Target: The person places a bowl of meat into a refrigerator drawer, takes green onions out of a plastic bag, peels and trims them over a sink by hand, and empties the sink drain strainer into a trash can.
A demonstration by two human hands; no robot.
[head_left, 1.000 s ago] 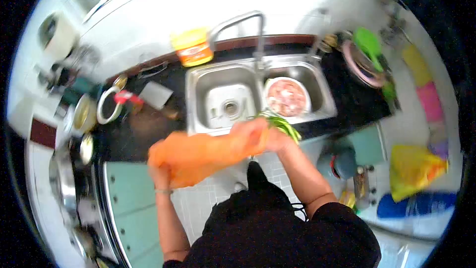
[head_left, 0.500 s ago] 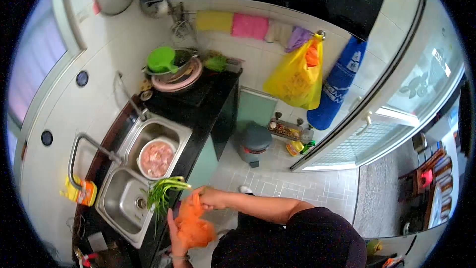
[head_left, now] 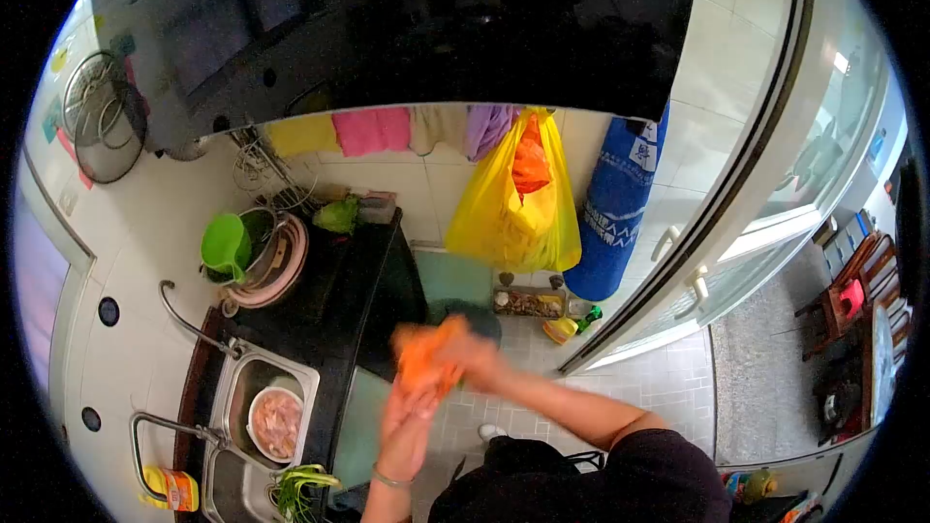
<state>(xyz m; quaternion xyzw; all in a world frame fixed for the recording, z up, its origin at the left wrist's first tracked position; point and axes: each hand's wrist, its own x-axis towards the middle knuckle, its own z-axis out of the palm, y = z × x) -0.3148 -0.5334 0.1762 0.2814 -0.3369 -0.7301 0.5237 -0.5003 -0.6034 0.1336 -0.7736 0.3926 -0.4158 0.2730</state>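
Head view: compared with half a second ago, the orange bag (head_left: 424,353) is bunched smaller, and the sink (head_left: 308,397) now lies at eight o'clock from the hands, with green stalks (head_left: 302,486) by its edge, well apart from them. So the handling seems to concern the bag alone. The right hand (head_left: 470,356) has its fingers closed on the bag; the left hand (head_left: 409,409) touches it from seven o'clock, its fingers too blurred to tell wide from narrow. A yellow bag (head_left: 513,225) hangs at one o'clock.
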